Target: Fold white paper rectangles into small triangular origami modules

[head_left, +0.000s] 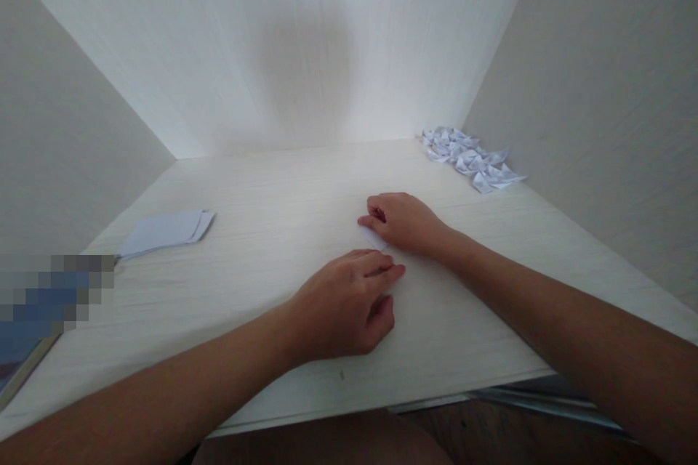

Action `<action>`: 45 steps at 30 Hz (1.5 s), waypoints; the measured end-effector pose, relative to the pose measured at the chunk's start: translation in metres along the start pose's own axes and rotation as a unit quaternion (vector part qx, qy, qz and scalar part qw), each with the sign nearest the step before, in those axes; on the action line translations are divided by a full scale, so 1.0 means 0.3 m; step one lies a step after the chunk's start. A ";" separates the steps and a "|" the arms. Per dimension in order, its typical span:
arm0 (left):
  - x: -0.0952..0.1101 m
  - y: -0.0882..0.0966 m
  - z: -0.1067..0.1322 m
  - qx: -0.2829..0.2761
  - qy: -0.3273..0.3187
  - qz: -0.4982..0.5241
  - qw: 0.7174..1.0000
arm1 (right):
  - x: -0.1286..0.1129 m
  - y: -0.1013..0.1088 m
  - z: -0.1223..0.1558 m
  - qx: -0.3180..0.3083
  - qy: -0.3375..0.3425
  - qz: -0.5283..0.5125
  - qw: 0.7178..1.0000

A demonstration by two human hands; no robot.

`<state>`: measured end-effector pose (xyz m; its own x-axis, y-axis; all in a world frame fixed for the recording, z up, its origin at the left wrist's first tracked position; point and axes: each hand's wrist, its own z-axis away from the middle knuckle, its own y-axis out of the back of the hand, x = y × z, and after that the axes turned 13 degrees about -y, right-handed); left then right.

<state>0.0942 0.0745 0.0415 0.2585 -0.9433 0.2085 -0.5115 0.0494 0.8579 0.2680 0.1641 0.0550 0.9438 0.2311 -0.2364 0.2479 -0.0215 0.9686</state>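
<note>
Three upright panels stand around the tabletop [262, 192]: the back panel [392, 36], pale with fine vertical streaks and a soft shadow, and the grey left panel [49, 131] and right panel [605, 102]. The tabletop is whitish board with grain running across it; both forearms cross its straight front edge. At the tabletop's left edge, a pixelated item [43, 305] shows blue patches and a pale border; its nature cannot be told.

The left hand [346, 301], back upward, lies over the tabletop's front middle, fingers curled, thumb bent and apart from the forefinger. The right hand [403, 221], loosely curled, rests farther back, right of the tabletop's centre. A pile of folded paper pieces [469, 160], sharp-creased and pointed, fills the tabletop's far right corner. Toward the tabletop's left side lies a flat, smooth stack of white paper [163, 231], its sheets slightly offset at the right end.

Smallest is a white paper piece [374, 237], just right of the tabletop's centre, partly covered by the right hand and reaching the left fingers; whether either hand pinches or merely presses it cannot be told. Broad stretches of tabletop separate both hands from stack and pile.
</note>
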 end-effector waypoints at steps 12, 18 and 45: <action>-0.156 0.027 0.002 0.020 0.217 -0.044 0.975 | -0.007 -0.012 -0.006 0.025 -0.038 -0.103 0.994; -0.158 0.028 0.005 0.043 0.220 -0.027 0.974 | 0.006 -0.005 -0.018 -0.012 -0.021 -0.204 0.979; -0.200 0.070 0.049 0.149 0.335 0.166 0.915 | 0.017 0.003 0.018 -0.094 0.110 -0.337 0.930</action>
<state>0.0558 0.1273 0.0401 0.4412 -0.4744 0.7617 -0.8283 0.1113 0.5491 0.2744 0.1601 0.0543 0.5154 0.3246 -0.7931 0.7047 0.3660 0.6078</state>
